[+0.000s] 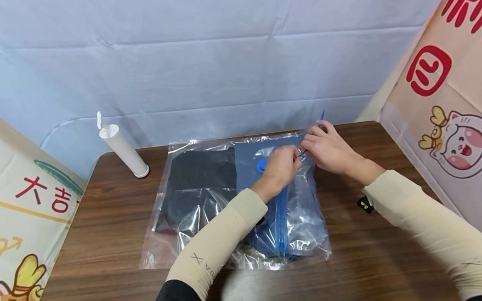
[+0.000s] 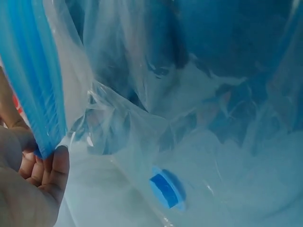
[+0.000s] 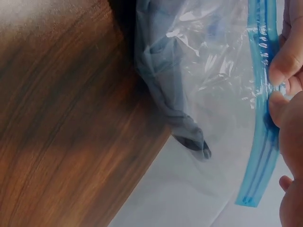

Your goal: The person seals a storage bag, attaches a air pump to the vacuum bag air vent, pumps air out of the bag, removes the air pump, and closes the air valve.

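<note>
brown woodgrain tbl [image 1: 94, 251] fronts pale backdrop [image 1: 199, 79], w/ l hand [image 1: 281, 168] & r hand [image 1: 330, 149] pinching blue bag zip [image 3: 258, 172].

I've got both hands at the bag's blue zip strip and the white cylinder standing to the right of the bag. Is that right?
Not quite: the head view shows the white cylinder standing to the left of the bag. The left hand and right hand are indeed at its blue zip strip.
</note>
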{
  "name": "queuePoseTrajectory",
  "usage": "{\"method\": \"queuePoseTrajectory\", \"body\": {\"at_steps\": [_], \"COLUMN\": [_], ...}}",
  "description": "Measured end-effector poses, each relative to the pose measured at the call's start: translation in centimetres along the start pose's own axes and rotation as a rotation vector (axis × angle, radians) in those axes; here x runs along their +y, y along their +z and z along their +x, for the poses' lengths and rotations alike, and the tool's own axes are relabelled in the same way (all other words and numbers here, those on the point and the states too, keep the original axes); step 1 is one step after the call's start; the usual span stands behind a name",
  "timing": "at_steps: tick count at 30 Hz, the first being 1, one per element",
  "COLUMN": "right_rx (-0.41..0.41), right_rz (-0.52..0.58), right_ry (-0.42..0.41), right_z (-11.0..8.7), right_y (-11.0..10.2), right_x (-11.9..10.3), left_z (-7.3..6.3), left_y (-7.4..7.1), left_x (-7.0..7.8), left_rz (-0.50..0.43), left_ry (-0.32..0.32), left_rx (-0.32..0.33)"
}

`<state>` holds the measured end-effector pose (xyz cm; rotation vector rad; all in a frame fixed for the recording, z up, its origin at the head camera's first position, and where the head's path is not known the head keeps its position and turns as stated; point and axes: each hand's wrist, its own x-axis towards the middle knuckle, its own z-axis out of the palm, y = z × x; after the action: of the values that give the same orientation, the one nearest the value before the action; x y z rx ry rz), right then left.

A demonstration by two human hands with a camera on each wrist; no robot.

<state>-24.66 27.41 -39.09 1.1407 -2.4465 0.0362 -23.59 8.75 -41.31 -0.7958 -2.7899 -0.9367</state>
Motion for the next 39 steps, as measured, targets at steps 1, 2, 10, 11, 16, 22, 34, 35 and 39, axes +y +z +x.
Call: {"method": "queuePoseTrajectory", "body": {"at_steps": [1,2,10,11,16,22,34,35,39], "right_rx": [0.002,0.002,-0.090,-0.101,-0.110,-0.078,-0.066,-0.087,-0.152], "right_rz": [-0.010,-0.018,0.085,0.094,0.131,0.121,0.064,0.088,0.153], "right_ry": [-0.002,-0.003,0.052,0.054,0.034,0.013,0.043,0.056,0.124], "right_z": [0.0,0.0,0.4,0.5,0.6,0.6,0.5,0.5,0.5], "right_y": [0.1,0.2,-0.8,-0.9,-1.1,-1.0,-0.8,-1.0,-1.7], "right_x": [0.0,0.0,0.8,1.0,1.4,1.1,0.7,0.8,1.8], "left_z": [0.0,0.0,0.1,0.2,0.2,0.4,0.5,0.5,0.6], "left_y": [0.0,0.0,-0.1,-0.2,-0.2,-0.1,-0.1,-0.1,-0.2], "left_x": [0.0,-0.1,-0.4,-0.4,-0.6,-0.6,-0.2,-0.2,-0.2], "left_rz": [0.002,0.001,-0.021,-0.020,-0.040,-0.081,-0.071,-0.067,-0.070], "left_ry": [0.002,-0.001,-0.045,-0.043,-0.046,-0.048,-0.047,-0.048,-0.057], "left_rx": [-0.001,-0.004,-0.053,-0.056,-0.072,-0.047,-0.023,-0.027,-0.049]}}
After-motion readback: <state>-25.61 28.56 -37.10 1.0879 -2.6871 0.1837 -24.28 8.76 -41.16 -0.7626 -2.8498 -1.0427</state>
